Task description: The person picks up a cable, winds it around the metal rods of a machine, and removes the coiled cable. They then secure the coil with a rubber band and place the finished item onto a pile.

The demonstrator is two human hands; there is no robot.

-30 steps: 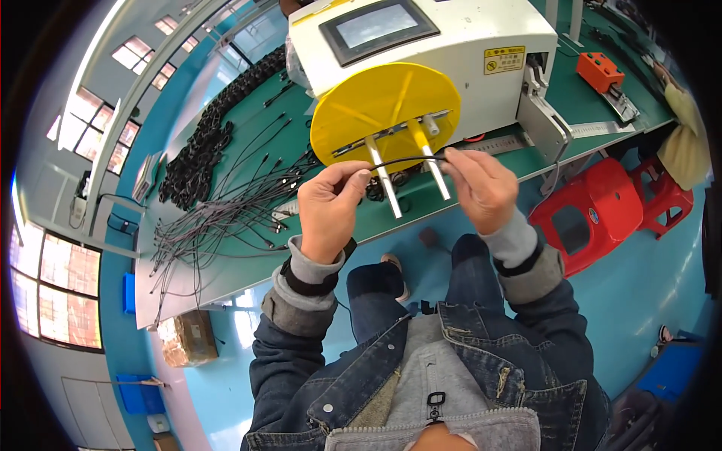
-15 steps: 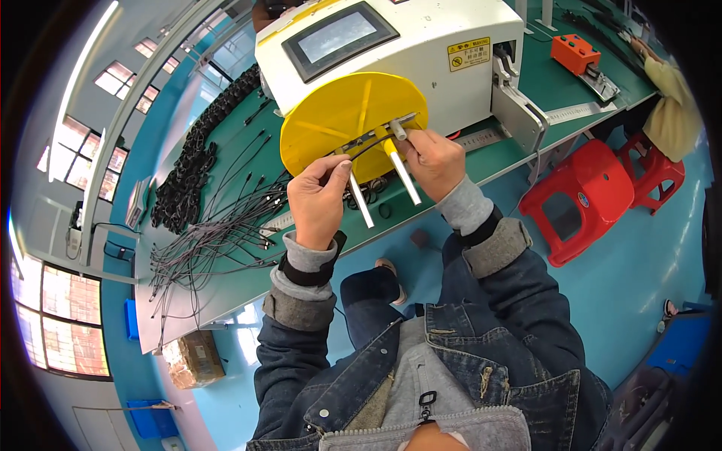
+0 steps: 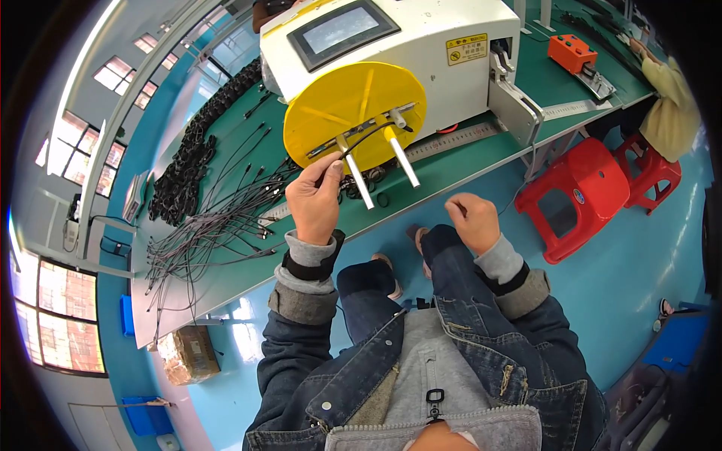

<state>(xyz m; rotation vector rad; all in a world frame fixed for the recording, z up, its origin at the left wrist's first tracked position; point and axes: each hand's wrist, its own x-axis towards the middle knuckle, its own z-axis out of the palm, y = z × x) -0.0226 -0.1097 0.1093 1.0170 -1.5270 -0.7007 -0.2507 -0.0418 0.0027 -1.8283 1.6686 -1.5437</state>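
Pinching black cable point(image 3: 365, 135) in nearer left hand point(image 3: 314, 199), slanting up-right across yellow disc point(image 3: 350, 104); with right hand point(image 3: 476, 222) closed, short of bench's point(image 3: 445, 169) front edge.

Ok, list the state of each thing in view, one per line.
Left hand: closed, pinching the black cable
Right hand: fingers curled, apart from the cable
Black cable: bent in an arc across the yellow disc
Yellow disc: mounted on the white machine
Screen: pale; lit or not, cannot tell
Loose cables: fanned out, overlapping on the table
Nearer red stool: upright on the floor
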